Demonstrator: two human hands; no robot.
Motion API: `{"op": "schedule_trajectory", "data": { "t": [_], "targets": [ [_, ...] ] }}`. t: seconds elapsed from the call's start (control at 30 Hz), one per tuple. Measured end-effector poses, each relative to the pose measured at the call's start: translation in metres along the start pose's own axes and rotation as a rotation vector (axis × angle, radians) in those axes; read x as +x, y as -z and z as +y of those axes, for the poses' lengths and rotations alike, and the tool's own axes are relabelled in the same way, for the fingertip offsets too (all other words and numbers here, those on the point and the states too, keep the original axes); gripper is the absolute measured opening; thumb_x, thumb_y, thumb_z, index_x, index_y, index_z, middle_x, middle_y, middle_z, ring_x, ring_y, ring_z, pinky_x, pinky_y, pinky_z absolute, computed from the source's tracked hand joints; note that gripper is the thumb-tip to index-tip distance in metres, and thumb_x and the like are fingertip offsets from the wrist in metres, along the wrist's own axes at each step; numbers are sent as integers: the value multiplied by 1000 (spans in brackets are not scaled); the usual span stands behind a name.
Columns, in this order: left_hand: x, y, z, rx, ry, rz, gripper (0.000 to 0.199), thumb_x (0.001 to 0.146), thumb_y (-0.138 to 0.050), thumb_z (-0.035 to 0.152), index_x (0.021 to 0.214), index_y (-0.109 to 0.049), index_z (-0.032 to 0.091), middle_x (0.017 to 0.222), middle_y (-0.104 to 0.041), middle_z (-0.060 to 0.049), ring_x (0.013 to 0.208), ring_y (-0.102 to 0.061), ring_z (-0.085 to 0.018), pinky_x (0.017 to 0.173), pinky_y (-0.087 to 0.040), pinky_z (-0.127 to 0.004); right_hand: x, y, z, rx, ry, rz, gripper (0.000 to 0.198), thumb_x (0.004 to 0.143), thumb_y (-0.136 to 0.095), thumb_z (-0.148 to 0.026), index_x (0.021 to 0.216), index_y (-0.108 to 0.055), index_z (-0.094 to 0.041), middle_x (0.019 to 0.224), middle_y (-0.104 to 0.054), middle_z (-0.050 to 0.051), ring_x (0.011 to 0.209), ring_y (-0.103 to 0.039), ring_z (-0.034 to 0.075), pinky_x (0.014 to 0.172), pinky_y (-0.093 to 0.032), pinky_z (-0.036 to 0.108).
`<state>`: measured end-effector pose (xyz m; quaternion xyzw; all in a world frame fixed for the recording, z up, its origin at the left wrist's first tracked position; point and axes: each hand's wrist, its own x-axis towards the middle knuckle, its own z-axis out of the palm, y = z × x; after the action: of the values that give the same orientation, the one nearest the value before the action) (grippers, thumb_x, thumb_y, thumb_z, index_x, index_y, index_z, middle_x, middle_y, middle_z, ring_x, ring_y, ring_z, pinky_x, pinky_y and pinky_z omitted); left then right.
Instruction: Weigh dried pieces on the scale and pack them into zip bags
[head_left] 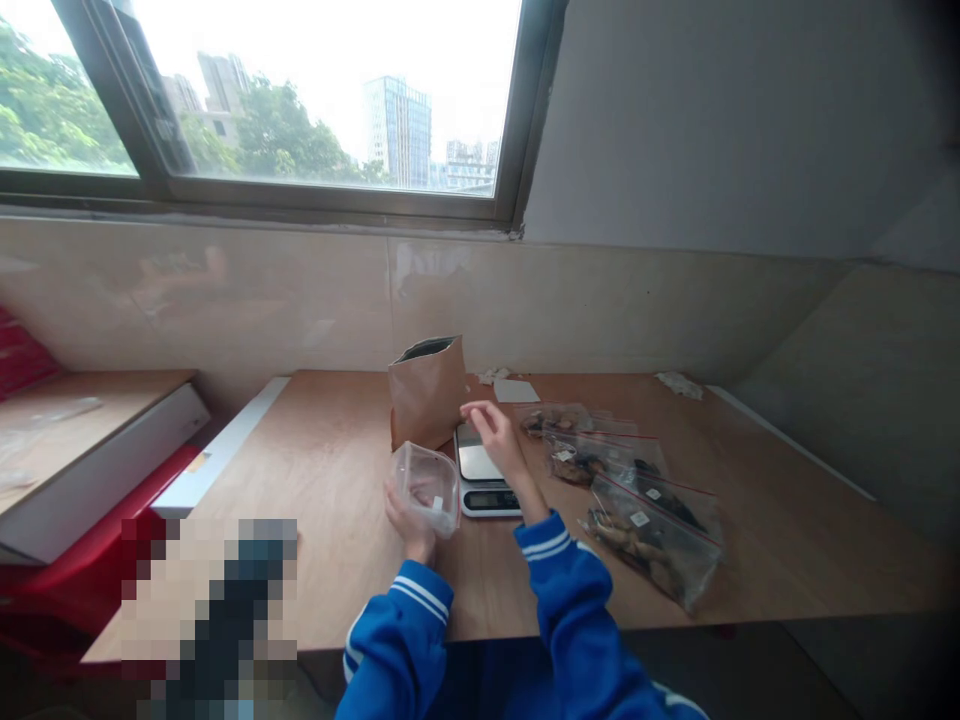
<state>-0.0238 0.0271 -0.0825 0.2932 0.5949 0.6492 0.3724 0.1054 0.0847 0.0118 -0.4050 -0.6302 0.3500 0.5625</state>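
Note:
My left hand (409, 520) is wrapped round a clear plastic container (427, 485), tipped so that its open side faces me, with a small white label on it. Above the kitchen scale (491, 498) hovers my right hand (491, 430), its thumb and fingers drawn together; whatever may be between them is too small to make out. The scale has a metal plate and a dark display. Behind the container a brown paper bag (427, 390) stands upright with its top open, close to my right fingertips.
Several clear zip bags (652, 540) of brownish dried pieces with white labels lie right of the scale. A white card (516, 391) and crumpled tissue (680, 385) lie near the wall. Left of the wooden table (330, 430), a blurred-out patch (225, 610) hides its corner.

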Motion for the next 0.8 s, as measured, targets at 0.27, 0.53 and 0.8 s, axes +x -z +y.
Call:
{"op": "schedule_trajectory", "data": {
  "t": [0.27,0.53,0.8],
  "targets": [
    [-15,0,9,38,-227,-146,58,93,-31,56,138,-38,21,126,-57,-14,107,-61,-24,88,-50,-40,-115,-36,-10,-66,-267,-56,67,77,-68,-46,133,-41,-21,138,-49,13,124,-51,26,103,-42,40],
    [-52,13,-3,75,-33,-529,67,81,-51,63,125,-51,13,56,-56,2,41,-52,-12,39,-39,-22,-104,-13,1,11,-208,286,42,91,-41,-49,113,-55,-17,98,-69,11,75,-66,21,70,-53,33],
    [-74,15,22,20,-76,-521,46,78,-57,62,78,-60,15,49,-40,7,37,-31,-5,35,-24,-18,-116,9,-10,-202,-225,470,57,91,-27,-63,97,-61,-17,49,-47,-3,44,-48,17,50,-42,28]
  ]
}}
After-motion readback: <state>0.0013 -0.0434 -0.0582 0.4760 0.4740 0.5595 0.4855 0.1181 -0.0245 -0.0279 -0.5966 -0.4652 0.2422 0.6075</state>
